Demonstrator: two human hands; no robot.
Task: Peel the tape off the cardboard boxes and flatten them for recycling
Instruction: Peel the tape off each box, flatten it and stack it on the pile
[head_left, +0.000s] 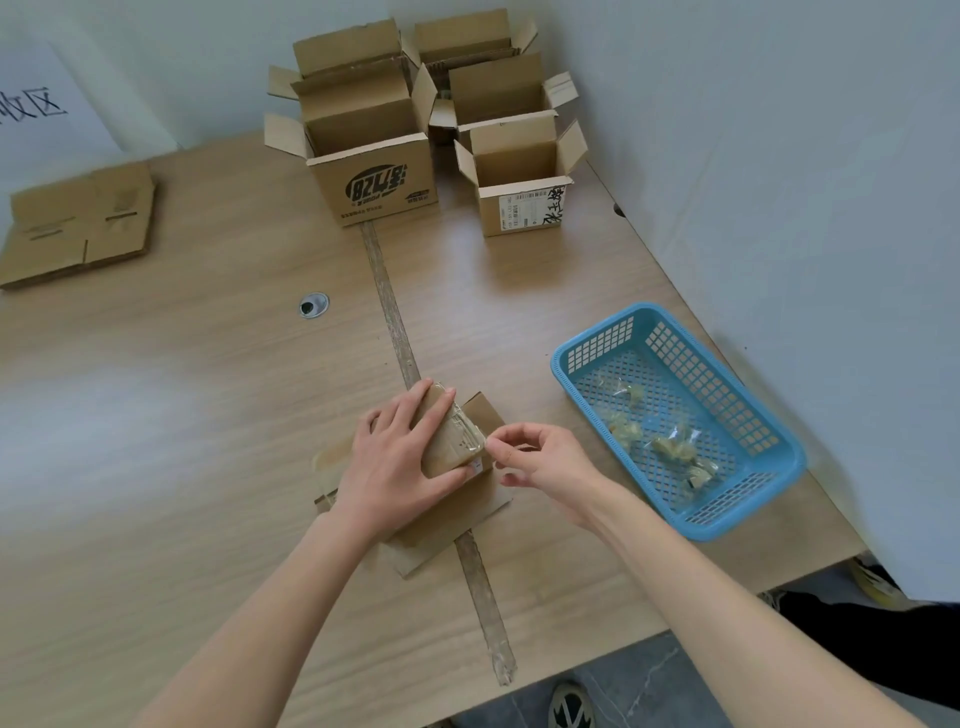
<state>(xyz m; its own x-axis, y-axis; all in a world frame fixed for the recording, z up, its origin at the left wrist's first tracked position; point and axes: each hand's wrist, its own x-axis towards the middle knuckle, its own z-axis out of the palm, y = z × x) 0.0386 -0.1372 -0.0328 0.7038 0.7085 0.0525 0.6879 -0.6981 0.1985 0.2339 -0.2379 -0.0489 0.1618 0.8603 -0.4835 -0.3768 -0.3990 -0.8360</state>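
Left hand (397, 457) atop box (452, 441)

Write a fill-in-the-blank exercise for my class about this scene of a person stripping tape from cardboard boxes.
1. The left hand presses down on a small cardboard ____.
2. The right hand pinches the clear ____ at the edge of the small box.
3. Crumpled tape scraps lie in a basket coloured ____.
4. At the table's far left lies a box already ____.

Missing words: box; tape; blue; flattened
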